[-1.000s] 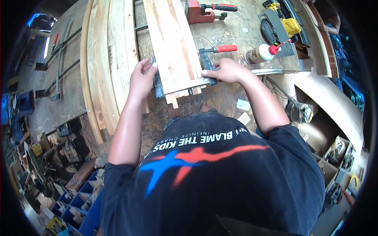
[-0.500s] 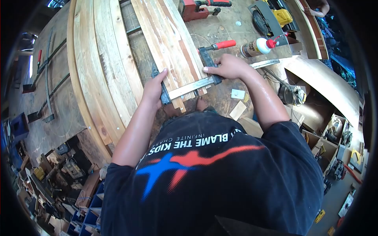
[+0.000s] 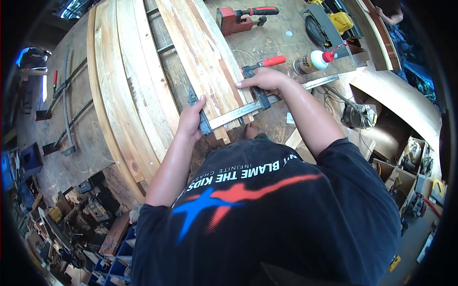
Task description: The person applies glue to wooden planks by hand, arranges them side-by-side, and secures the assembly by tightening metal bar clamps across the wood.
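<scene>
A bar clamp (image 3: 234,116) lies across the near end of a panel of wooden strips (image 3: 210,62) with uneven ends. My left hand (image 3: 192,119) is closed around the clamp's fixed jaw at the panel's left edge, thumb on top. At the right edge my right hand (image 3: 265,80) grips the sliding jaw, its thumb reaching onto the wood and its fingers mostly hidden. The clamp's red handle (image 3: 273,61) sticks out beyond this hand. A glue bottle (image 3: 312,62) with a red cap stands to the right.
Longer boards (image 3: 129,81) lie to the left over metal bars. More bar clamps (image 3: 67,105) rest farther left. A red clamp (image 3: 236,21) and a yellow circular saw (image 3: 338,21) sit at the back. Another person's hand (image 3: 389,16) touches boards at the upper right.
My right thumb has moved left onto the panel's edge. The whole view has shifted slightly, and both hands remain on the clamp.
</scene>
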`<state>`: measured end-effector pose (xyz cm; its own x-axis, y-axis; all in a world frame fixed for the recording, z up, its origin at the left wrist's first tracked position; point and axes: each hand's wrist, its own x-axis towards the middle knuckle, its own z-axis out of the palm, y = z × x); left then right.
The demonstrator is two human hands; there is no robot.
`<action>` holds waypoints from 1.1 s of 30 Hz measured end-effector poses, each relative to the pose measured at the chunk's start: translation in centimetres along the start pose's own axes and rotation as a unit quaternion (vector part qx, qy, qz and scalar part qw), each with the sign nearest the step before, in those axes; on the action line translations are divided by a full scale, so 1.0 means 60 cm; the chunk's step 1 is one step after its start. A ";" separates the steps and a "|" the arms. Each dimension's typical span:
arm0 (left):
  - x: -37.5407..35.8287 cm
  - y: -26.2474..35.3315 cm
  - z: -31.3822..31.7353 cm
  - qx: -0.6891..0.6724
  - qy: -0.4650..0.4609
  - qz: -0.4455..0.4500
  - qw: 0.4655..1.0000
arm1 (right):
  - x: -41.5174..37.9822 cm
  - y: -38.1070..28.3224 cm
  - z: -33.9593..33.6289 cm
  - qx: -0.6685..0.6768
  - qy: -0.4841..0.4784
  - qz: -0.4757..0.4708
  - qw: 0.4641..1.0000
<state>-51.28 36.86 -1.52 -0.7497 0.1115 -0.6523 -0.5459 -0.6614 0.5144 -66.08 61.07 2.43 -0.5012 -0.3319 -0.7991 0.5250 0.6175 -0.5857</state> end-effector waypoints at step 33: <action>0.001 -0.002 -0.003 -0.004 0.004 0.008 1.000 | -0.002 -0.008 0.027 0.074 0.033 -0.015 0.997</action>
<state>-51.21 36.83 -1.72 -0.7553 0.0939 -0.6486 -0.5306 -0.6685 0.5211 -65.14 59.67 2.57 -0.5597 -0.2989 -0.7729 0.6021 0.4942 -0.6271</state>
